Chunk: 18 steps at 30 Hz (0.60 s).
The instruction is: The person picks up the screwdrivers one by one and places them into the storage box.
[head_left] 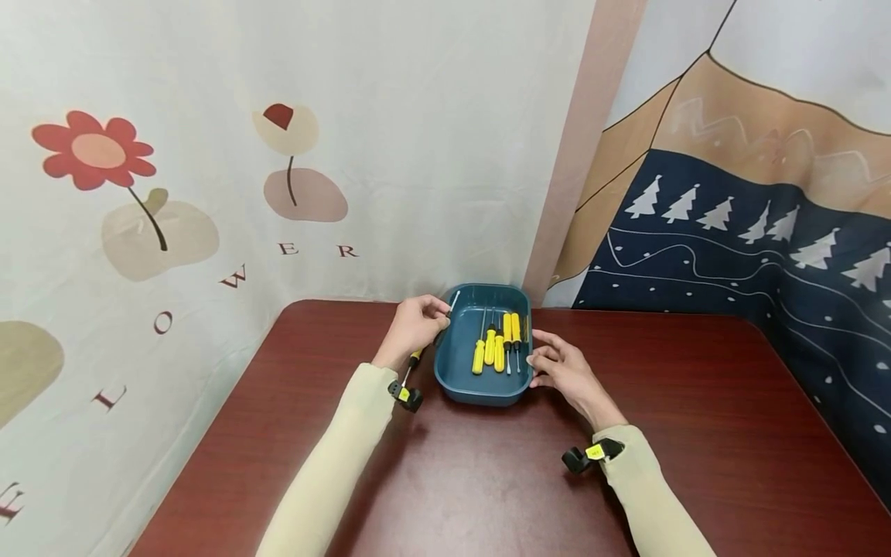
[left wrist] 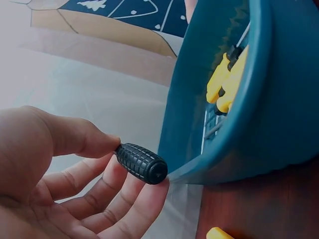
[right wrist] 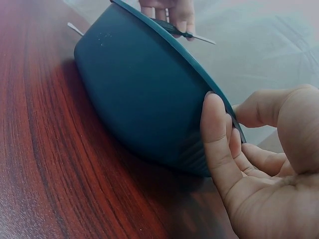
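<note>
My left hand (head_left: 415,329) pinches a small screwdriver with a ridged black handle (left wrist: 142,163) between thumb and fingers, beside the left rim of a blue plastic bin (head_left: 487,399). Its metal shaft, seen in the right wrist view, points away from the handle (right wrist: 203,39). On the bin's right side, my right hand (head_left: 567,373) grips the rim, thumb on one side and fingers on the other. Several yellow-handled screwdrivers (head_left: 489,345) lie inside the bin, some with shafts pointing away and others toward me.
Another yellow and black screwdriver (head_left: 414,359) lies on the table left of the bin, partly hidden by my left hand and wrist. The dark red wooden table (head_left: 480,480) reaches back to a printed curtain (head_left: 431,155).
</note>
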{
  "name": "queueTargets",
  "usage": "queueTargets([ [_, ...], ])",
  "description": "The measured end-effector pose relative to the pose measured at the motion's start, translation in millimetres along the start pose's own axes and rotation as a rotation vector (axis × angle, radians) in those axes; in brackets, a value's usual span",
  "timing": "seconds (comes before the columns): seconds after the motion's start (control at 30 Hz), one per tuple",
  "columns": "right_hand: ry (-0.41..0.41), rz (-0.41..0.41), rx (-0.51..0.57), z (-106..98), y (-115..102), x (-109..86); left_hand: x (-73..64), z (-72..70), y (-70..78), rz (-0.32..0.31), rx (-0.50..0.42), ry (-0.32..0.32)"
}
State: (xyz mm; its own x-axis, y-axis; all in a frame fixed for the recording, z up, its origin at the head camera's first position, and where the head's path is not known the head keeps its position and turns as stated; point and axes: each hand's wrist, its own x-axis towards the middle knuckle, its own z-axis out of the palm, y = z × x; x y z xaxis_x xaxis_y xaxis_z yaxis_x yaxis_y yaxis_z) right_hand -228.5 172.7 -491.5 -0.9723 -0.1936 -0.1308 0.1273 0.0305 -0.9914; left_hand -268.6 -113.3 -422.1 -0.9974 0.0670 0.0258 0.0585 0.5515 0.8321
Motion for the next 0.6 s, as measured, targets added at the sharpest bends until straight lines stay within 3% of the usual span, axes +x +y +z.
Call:
queueTargets([
  [0.23, 0.005, 0.004, 0.004, 2, 0, -0.9, 9.0, 5.5, 6.3, -0.039, 0.032, -0.049],
  [0.6, 0.013, 0.012, -0.012, 2, -2, -0.3, 21.5, 14.5, 20.8, -0.021, 0.143, -0.081],
])
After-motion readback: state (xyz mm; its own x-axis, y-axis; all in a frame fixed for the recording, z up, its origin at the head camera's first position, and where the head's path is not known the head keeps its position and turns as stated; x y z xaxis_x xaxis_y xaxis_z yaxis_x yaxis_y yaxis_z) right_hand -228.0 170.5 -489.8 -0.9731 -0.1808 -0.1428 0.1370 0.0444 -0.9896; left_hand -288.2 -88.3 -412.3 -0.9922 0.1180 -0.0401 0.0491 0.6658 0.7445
